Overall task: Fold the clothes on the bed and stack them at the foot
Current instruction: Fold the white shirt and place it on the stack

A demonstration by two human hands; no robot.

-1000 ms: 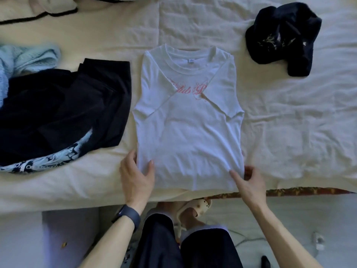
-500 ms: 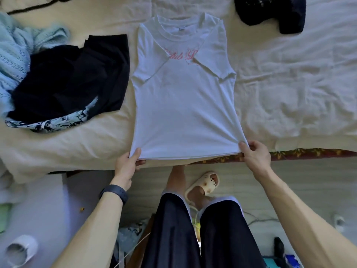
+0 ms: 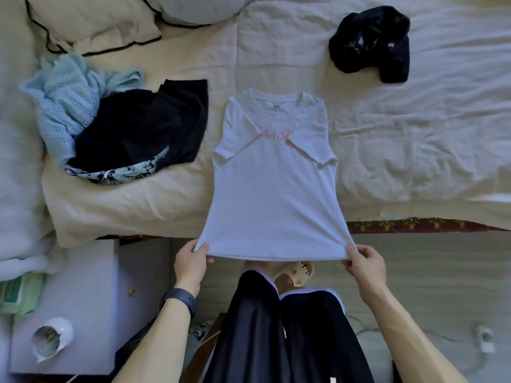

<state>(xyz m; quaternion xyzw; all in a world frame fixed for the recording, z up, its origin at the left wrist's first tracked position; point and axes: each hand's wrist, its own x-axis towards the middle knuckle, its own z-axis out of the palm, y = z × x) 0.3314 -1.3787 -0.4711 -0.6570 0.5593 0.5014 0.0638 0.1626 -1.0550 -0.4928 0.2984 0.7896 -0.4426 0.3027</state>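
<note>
A white T-shirt with pink script lies face up on the bed, both sleeves folded in over the chest. Its hem is lifted off the mattress past the bed's near edge. My left hand pinches the hem's left corner. My right hand pinches the right corner. The hem is stretched taut between them.
A black garment with a patterned edge lies on a light blue knit at the left. A crumpled dark garment sits at the far right. Pillows lie at the back left. A white bedside table with a cup stands below.
Both hands took the hem corners and drew the lower part of the shirt towards me, off the bed's edge. The view tilted down and back up.
</note>
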